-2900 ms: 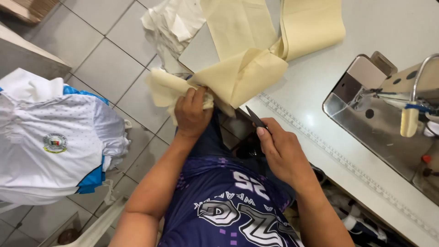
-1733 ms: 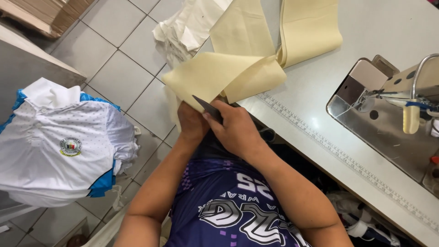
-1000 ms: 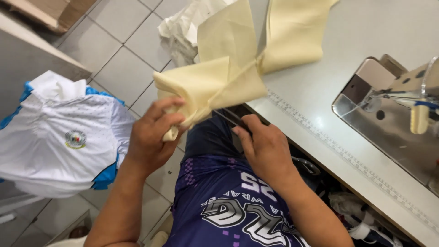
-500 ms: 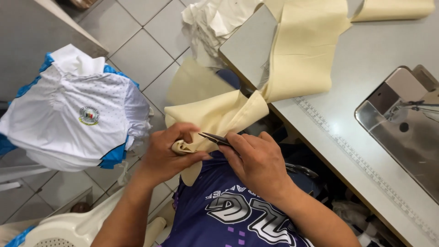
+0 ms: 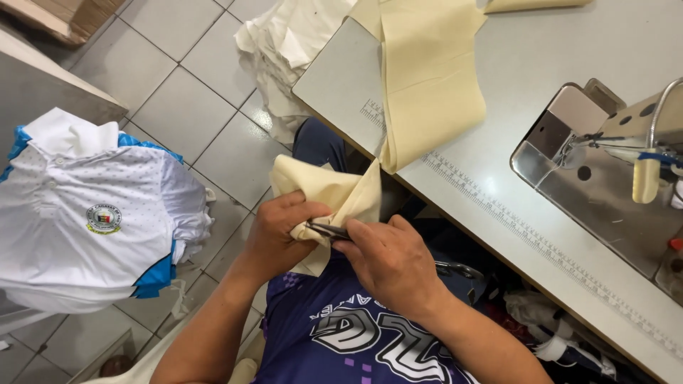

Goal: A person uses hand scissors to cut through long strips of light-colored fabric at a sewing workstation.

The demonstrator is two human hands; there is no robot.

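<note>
A long strip of cream fabric (image 5: 427,85) drapes off the grey sewing table (image 5: 541,64) down into my lap. My left hand (image 5: 281,235) grips its bunched end just above my knees. My right hand (image 5: 388,259) holds small dark scissors (image 5: 329,230), their blades against the cloth right next to my left fingers. Both hands touch each other over my purple printed shirt.
A sewing machine's metal plate and needle area (image 5: 605,171) sits at the right of the table. A ruler scale (image 5: 541,245) runs along the table's near edge. White-and-blue polo shirts (image 5: 92,220) are stacked at left. Pale fabric scraps (image 5: 284,50) hang beyond the table corner over tiled floor.
My hands dropped from table-edge height into my lap, pulling the cream fabric's end down. The scissors stayed in my right hand and now meet the cloth held by my left.
</note>
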